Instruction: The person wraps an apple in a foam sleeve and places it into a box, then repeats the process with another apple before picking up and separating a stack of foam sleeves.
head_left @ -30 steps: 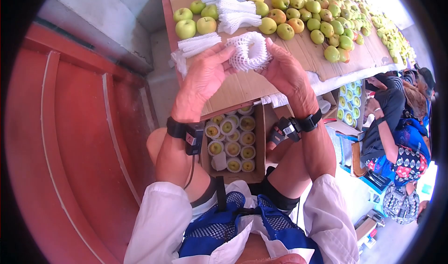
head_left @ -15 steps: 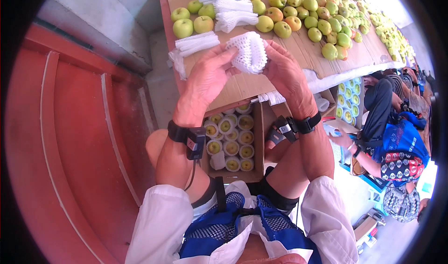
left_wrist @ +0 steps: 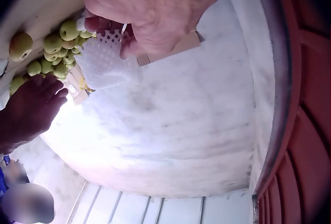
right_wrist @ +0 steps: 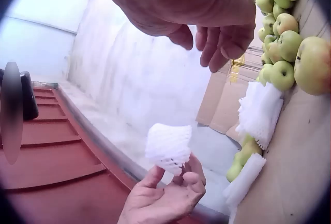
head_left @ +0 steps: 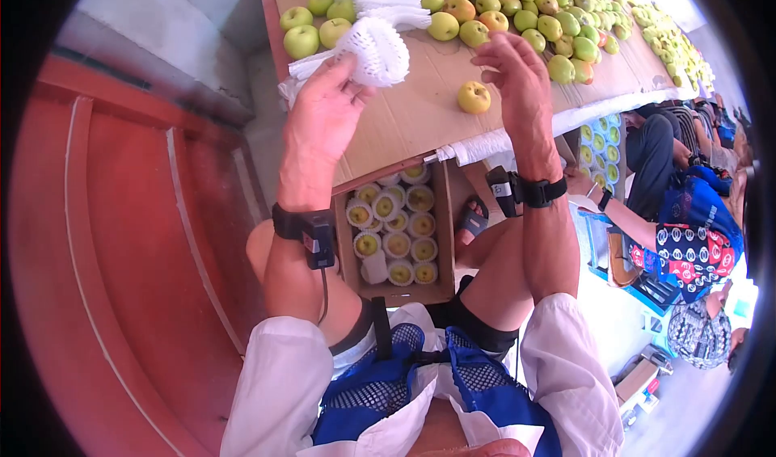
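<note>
A white foam net sleeve [head_left: 376,51] [left_wrist: 106,61] [right_wrist: 168,144] is pinched by its edge between the thumb and fingers of the left hand [head_left: 323,122] [left_wrist: 150,12] [right_wrist: 165,195]. The sleeve stands puffed out, and no apple shows through it. The right hand [head_left: 521,93] [left_wrist: 33,110] [right_wrist: 207,17] hovers over the cardboard with loosely bent fingers and holds nothing. Just left of it in the head view, a single yellow-green apple [head_left: 474,97] [left_wrist: 20,46] [right_wrist: 314,66] lies on the cardboard.
Loose apples [head_left: 558,25] cover the table's far side. Stacked foam sleeves [head_left: 392,4] and several green apples [head_left: 301,42] lie at the left. An open box [head_left: 446,239] of sleeved apples stands below the table edge. Another person [head_left: 687,206] sits at the right.
The hands have parted: the left carried the sleeve left, while the right let go of it and moved right and up. The single apple now shows between them in the head view.
</note>
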Demonstrator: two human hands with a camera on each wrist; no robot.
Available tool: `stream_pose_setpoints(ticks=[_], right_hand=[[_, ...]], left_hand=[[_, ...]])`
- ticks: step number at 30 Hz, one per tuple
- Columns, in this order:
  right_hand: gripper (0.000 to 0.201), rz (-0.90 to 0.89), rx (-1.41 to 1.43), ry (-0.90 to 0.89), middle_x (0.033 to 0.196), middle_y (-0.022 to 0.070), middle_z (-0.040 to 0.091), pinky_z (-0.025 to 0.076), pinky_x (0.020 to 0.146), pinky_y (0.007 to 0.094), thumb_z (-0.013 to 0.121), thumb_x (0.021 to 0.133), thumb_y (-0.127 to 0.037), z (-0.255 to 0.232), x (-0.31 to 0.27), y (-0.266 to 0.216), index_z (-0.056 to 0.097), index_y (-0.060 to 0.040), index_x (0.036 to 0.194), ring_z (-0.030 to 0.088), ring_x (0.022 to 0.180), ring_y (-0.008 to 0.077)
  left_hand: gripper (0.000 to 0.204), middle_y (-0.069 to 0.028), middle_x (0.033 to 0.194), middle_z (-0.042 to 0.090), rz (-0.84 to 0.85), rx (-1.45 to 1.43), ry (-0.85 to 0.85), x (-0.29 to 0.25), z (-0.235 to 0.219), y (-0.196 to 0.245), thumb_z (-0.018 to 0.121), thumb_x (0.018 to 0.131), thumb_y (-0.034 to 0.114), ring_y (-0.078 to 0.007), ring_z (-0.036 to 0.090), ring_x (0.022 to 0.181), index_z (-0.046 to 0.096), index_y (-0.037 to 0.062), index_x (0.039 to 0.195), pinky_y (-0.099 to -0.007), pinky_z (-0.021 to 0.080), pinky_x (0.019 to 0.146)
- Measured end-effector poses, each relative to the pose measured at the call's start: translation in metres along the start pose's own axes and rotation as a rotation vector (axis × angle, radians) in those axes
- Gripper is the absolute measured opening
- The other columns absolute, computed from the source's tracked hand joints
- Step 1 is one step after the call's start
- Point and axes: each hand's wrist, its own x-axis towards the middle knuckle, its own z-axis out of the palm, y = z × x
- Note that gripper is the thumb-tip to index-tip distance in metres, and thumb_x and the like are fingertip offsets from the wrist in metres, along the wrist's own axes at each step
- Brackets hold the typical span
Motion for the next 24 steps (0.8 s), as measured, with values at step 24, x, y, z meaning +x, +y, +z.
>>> stream_pose_setpoints(ticks=[24], right_hand=[[0.022, 0.225, 0.164, -0.347, 0.102, -0.0012, 0.068, 0.044, 0.091, 0.0292, 0.068, 0.097, -0.025, 0.034, -0.017, 0.014, 0.069, -0.006, 0.107, 0.059, 0.097, 0.0102]], left_hand=[[0.042, -0.0074, 0.124, 0.065, 0.117, 0.435, -0.063, -0.005, 0.008, -0.011, 0.061, 0.097, 0.018, -0.0181, 0.06, 0.115, 0.057, -0.0013, 0.133, -0.034, 0.045, 0.099]])
